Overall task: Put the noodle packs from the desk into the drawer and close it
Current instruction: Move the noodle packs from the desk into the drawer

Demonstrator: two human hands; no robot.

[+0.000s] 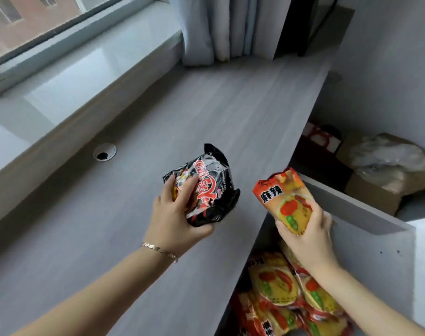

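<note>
**Two packs in hand, drawer open and part filled**

Forearms reach up from the bottom edge, nearest the lens, each ending in a hand that has hold of a noodle pack; beneath them the grey desk [206, 112] is the largest thing in view, bare of any further packs as far as the frame shows, with a round cable hole [104, 152] near the window sill; at its right edge the drawer [366, 214] stands pulled out, its pale front panel angled toward the camera; inside it lie the orange-and-yellow packs [279, 292], several overlapping and loosely heaped, not stacked flat.

Over the drawer's mouth the right hand [308, 236] is curled round the lower end of an orange pack [285, 197], fingers wrapped across its face, the upper end sticking up free; over the desk, just beside the drawer, the left hand [175, 214] is closed on a black pack [206, 187], thumb on the front, fingers underneath, the film crumpled where it is squeezed; a thin bracelet [159, 251] circles that wrist.

Both packs look light and puffy; the wrapper is glossy and likely slick, and the noodle block inside is probably brittle, so a broad, gentle hold across the flat faces should serve better than a pinch on the sealed ends; lowering them onto the heap, not dropping them, would spare the blocks and keep the pile low enough for the drawer to shut.
</note>
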